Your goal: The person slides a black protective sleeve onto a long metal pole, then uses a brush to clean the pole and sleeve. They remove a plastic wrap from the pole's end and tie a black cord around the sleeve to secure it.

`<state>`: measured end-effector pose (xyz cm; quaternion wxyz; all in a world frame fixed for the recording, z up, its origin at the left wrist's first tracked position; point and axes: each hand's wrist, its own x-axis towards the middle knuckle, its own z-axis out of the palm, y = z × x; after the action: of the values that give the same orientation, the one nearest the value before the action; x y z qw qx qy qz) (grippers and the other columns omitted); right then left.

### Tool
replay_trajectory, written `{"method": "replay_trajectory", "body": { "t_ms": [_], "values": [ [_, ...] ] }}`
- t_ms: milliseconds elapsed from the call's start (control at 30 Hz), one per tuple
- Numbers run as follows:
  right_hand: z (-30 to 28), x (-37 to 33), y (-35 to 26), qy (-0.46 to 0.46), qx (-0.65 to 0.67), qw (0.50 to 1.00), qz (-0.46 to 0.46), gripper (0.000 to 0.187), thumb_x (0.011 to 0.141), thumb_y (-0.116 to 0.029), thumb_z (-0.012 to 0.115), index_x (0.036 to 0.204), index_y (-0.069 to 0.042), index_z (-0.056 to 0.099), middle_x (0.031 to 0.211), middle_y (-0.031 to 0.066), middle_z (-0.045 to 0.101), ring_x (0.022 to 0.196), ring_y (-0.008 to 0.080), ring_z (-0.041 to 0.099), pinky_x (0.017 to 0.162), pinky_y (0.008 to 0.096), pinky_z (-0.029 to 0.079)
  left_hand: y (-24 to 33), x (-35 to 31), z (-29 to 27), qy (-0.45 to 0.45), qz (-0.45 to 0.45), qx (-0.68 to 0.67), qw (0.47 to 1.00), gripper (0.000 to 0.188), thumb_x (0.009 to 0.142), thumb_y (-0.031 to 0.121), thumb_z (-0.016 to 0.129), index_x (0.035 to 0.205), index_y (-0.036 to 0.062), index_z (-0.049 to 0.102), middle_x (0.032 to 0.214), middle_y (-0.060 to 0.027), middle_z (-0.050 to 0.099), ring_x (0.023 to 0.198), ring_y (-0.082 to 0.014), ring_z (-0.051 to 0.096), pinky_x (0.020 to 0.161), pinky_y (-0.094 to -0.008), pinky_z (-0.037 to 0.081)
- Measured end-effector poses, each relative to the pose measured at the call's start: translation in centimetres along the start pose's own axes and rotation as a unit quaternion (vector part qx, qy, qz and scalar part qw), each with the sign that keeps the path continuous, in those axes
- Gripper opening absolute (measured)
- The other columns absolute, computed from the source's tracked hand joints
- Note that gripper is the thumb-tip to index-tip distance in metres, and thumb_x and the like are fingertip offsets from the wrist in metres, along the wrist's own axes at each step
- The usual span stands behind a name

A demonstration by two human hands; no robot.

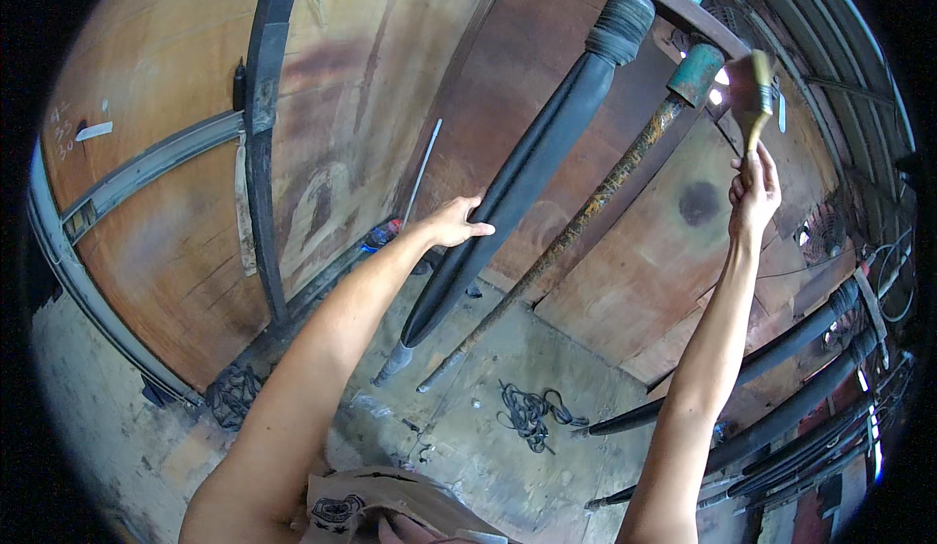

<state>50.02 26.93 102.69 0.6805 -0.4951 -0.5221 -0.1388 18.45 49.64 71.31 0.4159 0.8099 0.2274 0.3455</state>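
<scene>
Black tube [539, 154]: current position

Tube slants down from the crossbar [673, 2], beside a rusty rod [593, 204]. Left hand [453, 223] touches its side; whether the partly hidden fingers grip cannot be told. Right hand [754, 198] grips a raised brush [760, 98].

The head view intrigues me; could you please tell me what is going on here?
A person's left hand touches the side of a long black tube that slants down toward the floor. The right hand is raised, gripping a brush by its handle, bristles up; whether they touch anything is unclear. A rusty rod runs beside the tube, and a black tangle lies on the floor.
</scene>
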Motion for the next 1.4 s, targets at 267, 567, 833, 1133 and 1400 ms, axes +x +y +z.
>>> {"method": "replay_trajectory", "body": {
  "t_ms": [267, 567, 833, 1133, 1400],
  "values": [
    [4.0, -4.2, -3.7, 0.067, 0.098, 0.989, -0.083, 0.032, 0.098, -0.02, 0.068, 0.125, -0.004, 0.063, 0.078, 0.0082, 0.071, 0.052, 0.0028, 0.047, 0.046, 0.0191, 0.033, -5.5, -5.5, 4.6, 0.096, 0.02, 0.025, 0.995, 0.068, 0.096, 0.045, 0.063, 0.139, -0.007, 0.051, 0.124, -0.0315, 0.064, 0.119, -0.0437, 0.062, 0.102, -0.0471, 0.048],
    [14.7, -5.5, -2.5, 0.015, 0.307, 0.948, 0.082, 0.032, 0.1, -0.018, 0.062, 0.129, -0.004, 0.055, 0.083, 0.0133, 0.069, 0.051, 0.0072, 0.047, 0.042, 0.0207, 0.032, -18.5, -17.9, 13.1, 0.052, -0.235, 0.011, 0.971, 0.056, 0.101, 0.046, 0.053, 0.124, -0.0035, 0.064, 0.115, -0.0292, 0.068, 0.113, -0.0431, 0.064, 0.096, -0.0483, 0.049],
    [19.6, -5.4, -0.8, 0.02, 0.31, 0.929, 0.199, 0.03, 0.1, -0.015, 0.063, 0.126, -0.003, 0.055, 0.08, 0.0116, 0.069, 0.051, 0.0078, 0.05, 0.04, 0.0222, 0.034, -32.4, -37.5, 16.0, 0.102, -0.417, 0.082, 0.899, 0.06, 0.098, 0.052, 0.053, 0.119, -0.002, 0.067, 0.116, -0.0285, 0.068, 0.111, -0.0432, 0.065, 0.095, -0.0468, 0.051],
    [21.6, -5.1, -0.9, 0.073, 0.28, 0.948, 0.13, 0.026, 0.099, -0.014, 0.063, 0.121, -0.002, 0.06, 0.076, 0.0087, 0.068, 0.051, 0.0089, 0.051, 0.041, 0.0223, 0.037, -36.5, -63.3, 15.0, -0.158, -0.576, 0.181, 0.781, 0.075, 0.091, 0.054, 0.058, 0.135, -0.0062, 0.056, 0.135, -0.0287, 0.06, 0.128, -0.0397, 0.058, 0.105, -0.0449, 0.048],
    [20.0, -5.6, -2.3, 0.071, 0.389, 0.908, 0.141, 0.029, 0.102, -0.013, 0.057, 0.129, -0.004, 0.05, 0.086, 0.0124, 0.065, 0.052, 0.0084, 0.045, 0.041, 0.0212, 0.031, -31.2, -75.4, 16.6, 0.0, -0.761, 0.021, 0.648, 0.063, 0.094, 0.045, 0.056, 0.129, -0.0066, 0.059, 0.136, -0.028, 0.059, 0.129, -0.0396, 0.056, 0.108, -0.0466, 0.045]
  ]
}}
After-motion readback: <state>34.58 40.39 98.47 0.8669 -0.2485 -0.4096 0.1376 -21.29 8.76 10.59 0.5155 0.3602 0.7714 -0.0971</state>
